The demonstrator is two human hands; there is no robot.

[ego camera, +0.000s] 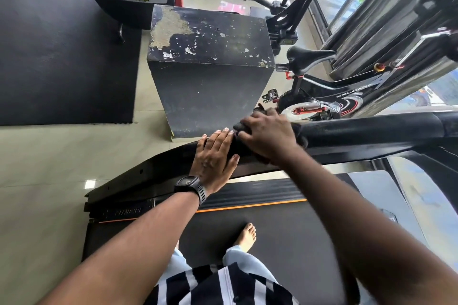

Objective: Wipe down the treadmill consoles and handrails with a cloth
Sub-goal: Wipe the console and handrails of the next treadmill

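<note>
Handrail wipe, frame centre. Best done, as judged: keep cloth (pixel 240 127) wrapped round handrail (pixel 371 129), press evenly, draw in long overlapping strokes toward frame right, brace with the other hand. Right hand (pixel 267 136) curled over the dark cloth, gripping it against the rail; cloth bunched under the palm, edges showing at the fingertips. Left hand (pixel 215 156) flat, fingers straight and together, pressed on the rail just left of the cloth.
</note>
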